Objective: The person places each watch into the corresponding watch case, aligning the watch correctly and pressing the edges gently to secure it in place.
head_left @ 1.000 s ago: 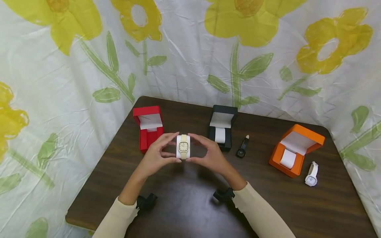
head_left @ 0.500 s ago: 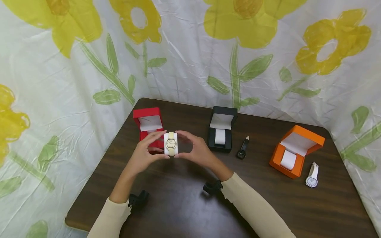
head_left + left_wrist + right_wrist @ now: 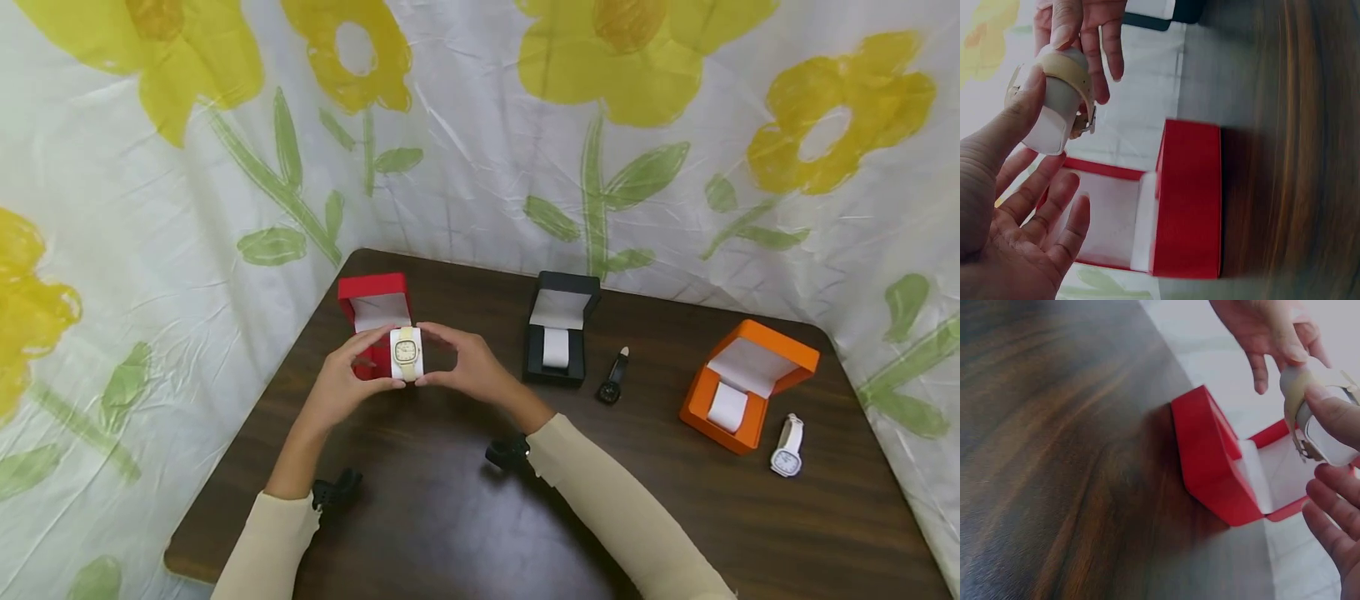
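Observation:
A cream-strapped wristwatch [image 3: 406, 351] is wrapped round a white watch cushion [image 3: 1054, 119]. My left hand [image 3: 341, 375] pinches the cushion's left end between thumb and fingers. The right hand [image 3: 474, 364] pinches the opposite end the same way. Both hold it up in front of the red watch box [image 3: 372, 292], whose lid stands raised with a white lining. In the head view the watch and left fingers overlap the box's lower part. The wrist views show the strap's buckle [image 3: 1308, 450] hanging under the cushion, with the red box beyond and below the hands.
On the dark wood table [image 3: 480, 517] stand an opened black watch box [image 3: 534, 354] and an opened orange watch box [image 3: 697, 408], each with a white cushion. A black-strapped watch [image 3: 613, 379] and a white watch [image 3: 787, 446] lie beside them. A flowered curtain [image 3: 465, 200] hangs behind.
Both hands have carried the cream watch on its cushion to the left and slightly farther away, from between the red and black boxes to in front of the red one. The grip looks unchanged.

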The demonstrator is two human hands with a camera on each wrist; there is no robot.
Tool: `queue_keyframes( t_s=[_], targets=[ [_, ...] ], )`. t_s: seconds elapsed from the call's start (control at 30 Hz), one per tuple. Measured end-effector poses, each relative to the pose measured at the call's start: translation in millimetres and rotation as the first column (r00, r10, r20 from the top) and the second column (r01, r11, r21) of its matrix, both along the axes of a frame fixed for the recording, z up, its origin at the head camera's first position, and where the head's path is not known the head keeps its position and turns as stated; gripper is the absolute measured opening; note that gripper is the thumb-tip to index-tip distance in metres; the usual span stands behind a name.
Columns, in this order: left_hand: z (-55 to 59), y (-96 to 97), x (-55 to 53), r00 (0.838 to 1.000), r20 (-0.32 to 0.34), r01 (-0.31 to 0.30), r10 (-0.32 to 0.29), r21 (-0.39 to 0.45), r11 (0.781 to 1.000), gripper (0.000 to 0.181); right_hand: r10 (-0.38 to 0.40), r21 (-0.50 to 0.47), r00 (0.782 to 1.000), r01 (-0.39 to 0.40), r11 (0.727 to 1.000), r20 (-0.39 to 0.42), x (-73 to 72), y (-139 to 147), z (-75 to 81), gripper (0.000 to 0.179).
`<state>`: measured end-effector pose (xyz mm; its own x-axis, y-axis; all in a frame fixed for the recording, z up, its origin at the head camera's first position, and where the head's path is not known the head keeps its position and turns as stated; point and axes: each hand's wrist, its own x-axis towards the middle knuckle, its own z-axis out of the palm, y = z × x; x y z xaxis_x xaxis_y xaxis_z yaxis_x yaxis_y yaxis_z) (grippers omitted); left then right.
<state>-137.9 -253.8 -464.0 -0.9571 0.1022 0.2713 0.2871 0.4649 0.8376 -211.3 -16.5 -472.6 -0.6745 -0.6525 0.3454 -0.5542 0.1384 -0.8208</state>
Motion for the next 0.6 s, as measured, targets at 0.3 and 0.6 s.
queue_keyframes(
  t_s=[0.3, 0.6],
  targets=[
    [-5.5, -17.6, -11.5, 0.996, 0.084, -0.007, 0.011, -0.052, 0.999, 0.078, -0.046, 0.112, 0.999, 0.048, 0.993, -0.021, -12.9, -16.9, -9.6, 0.085],
    [-12.4, -29.2, -21.6, 0.995, 0.099, -0.003, 0.010, -0.065, 0.998, 0.077, -0.092, 0.204, 0.994, 0.103, 0.974, -0.063, -20.3, -29.5, -16.3, 0.085]
  ],
)
